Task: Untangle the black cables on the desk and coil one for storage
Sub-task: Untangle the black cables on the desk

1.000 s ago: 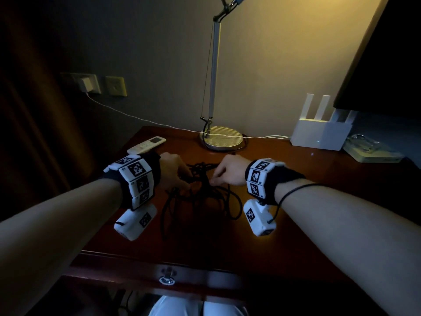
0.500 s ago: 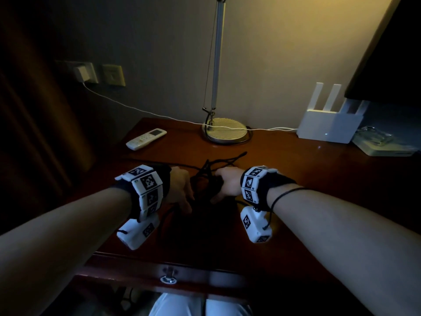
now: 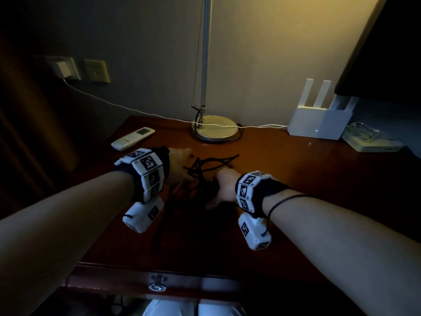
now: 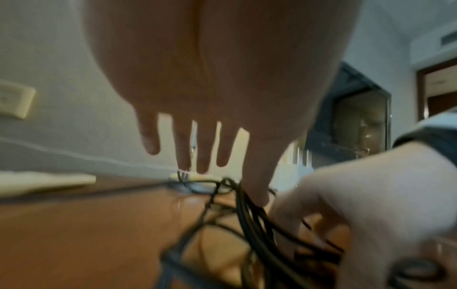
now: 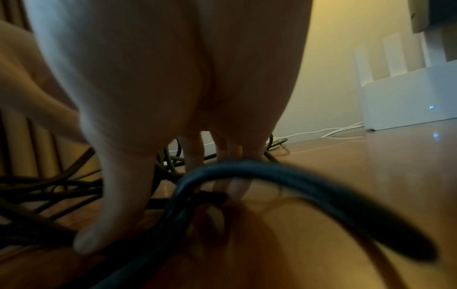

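wooden desk (image 3: 284,190) is mostly in shadow, black cables (image 3: 205,169) heaped mid-desk between my hands. left hand (image 3: 180,160) fingers (image 4: 205,152) straight and spread, thumb on a strand. right hand (image 3: 224,185) fingers down in the tangle, thumb on it, grip unclear.

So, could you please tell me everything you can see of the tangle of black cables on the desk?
The black cables are thin, dark, rubbery-looking cords lying in a loose, uncoiled knot on the reddish wooden desk, in front of the lamp base. Several strands fan out toward the back and a couple trail toward the front edge. The left hand reaches in with straight fingers; the right hand presses on strands, though its grip is unclear.
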### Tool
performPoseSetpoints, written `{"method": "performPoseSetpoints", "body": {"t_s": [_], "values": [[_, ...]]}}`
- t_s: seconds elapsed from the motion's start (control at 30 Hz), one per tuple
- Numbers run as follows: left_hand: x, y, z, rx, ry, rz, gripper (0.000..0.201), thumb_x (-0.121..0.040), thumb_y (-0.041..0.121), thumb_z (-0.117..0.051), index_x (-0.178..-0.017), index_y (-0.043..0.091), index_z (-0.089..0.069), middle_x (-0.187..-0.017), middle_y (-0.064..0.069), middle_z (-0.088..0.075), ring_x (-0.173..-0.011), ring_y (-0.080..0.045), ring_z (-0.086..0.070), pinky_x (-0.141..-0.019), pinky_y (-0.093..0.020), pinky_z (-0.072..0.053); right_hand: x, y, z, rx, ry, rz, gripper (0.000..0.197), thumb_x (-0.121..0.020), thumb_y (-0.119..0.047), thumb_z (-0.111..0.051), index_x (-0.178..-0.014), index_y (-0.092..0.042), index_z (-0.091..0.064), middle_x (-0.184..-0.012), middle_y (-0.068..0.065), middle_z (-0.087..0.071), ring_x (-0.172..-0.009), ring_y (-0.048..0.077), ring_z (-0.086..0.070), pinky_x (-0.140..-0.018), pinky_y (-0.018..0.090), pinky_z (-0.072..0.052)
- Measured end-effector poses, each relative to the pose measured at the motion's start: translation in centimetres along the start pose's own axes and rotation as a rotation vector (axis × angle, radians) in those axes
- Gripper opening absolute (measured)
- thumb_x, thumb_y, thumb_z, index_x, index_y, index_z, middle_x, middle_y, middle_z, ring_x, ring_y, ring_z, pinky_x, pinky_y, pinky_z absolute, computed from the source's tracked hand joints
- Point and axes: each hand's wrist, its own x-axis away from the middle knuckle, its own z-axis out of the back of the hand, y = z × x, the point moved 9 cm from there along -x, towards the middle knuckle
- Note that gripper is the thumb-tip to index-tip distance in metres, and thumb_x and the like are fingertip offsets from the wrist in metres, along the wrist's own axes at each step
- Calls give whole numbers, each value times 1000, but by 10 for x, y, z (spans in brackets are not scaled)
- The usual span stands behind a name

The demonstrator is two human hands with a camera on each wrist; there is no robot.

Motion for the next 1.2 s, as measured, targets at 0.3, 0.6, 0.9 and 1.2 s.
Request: {"method": "performPoseSetpoints", "body": {"t_s": [0.3,0.6,0.9,1.2], "values": [[-10,-9,-28,-48,-137,32,38,-81,52,-67,-102,21,-68,-99,1,-68,-92,-18,-64,-81,-32,-53,-4,5,5,-117,33,-29,95,-53,-48,-90,-128,-10,-46,-122,6,-58,-108,26,-56,-89,41,-53],[-9,-14,-40,121,-170,58,26,-81,42,-71,-87,18,-62,-88,2,-63,-83,-16,-60,-69,-28,-46,-6,17,3,-417,66,-42,87,-55,-29,-93,-126,-23,-43,-117,-4,-51,-107,21,-52,-89,38,-50],[-4,-25,-21,172,-20,95,33,-62,49,-84,-70,29,-59,-88,5,-66,-84,-15,-63,-75,-34,-56,-11,21,16,-633,65,-23,63,-69,-29,-82,-125,-27,-55,-129,-1,-56,-119,22,-51,-102,40,-44],[15,-17,-1,311,32,26,33,-62,39,-86,-83,28,-63,-89,11,-61,-82,-4,-56,-64,-20,-48,-7,15,24,-730,146,43,33,-89,-20,-66,-122,-16,-64,-107,6,-71,-97,22,-69,-90,37,-56]]}}
